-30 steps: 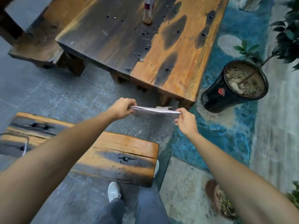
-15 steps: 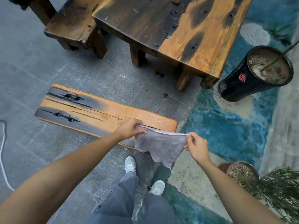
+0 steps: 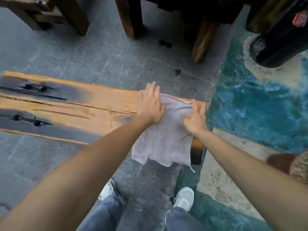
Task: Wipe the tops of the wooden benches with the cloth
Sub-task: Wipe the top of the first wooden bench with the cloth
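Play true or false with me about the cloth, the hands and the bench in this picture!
1. Both hands, the left hand and the right hand, press flat on the pale lilac cloth. True.
2. The cloth lies at the left end of the long orange wooden bench. False: it lies at the right end.
3. Part of the cloth hangs over the bench's near edge. True.
4. The cloth is rolled into a ball. False: it is spread out.

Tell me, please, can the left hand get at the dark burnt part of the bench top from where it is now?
Probably yes. The left hand lies flat on the cloth at the right end of the bench, and the wood between it and the dark burnt patches is bare. The far end may need a step sideways.
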